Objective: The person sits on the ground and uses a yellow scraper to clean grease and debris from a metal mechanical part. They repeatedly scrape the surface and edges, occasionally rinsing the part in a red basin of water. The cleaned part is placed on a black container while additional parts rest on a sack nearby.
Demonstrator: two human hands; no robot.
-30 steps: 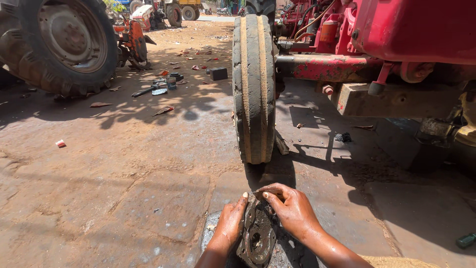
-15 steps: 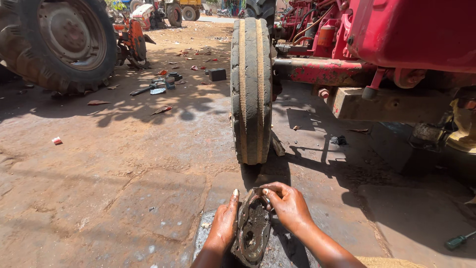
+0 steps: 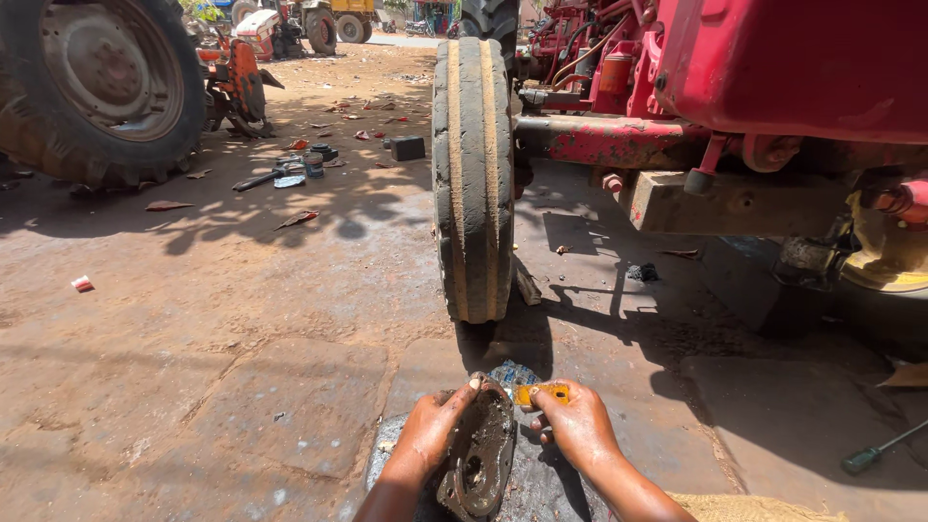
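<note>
Greasy disc (image 3: 480, 454) gripped beside tyre (image 3: 473, 179).

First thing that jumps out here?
The narrow front tyre standing upright at centre, on a red tractor filling the top right. Below it, the left hand and right hand hold a greasy round metal part on edge. A big rear wheel sits top left.

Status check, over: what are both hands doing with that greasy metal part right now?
Left hand grips the greasy round metal part, held on edge. Right hand pinches a small orange piece beside it. Narrow front tyre stands just ahead.
</note>
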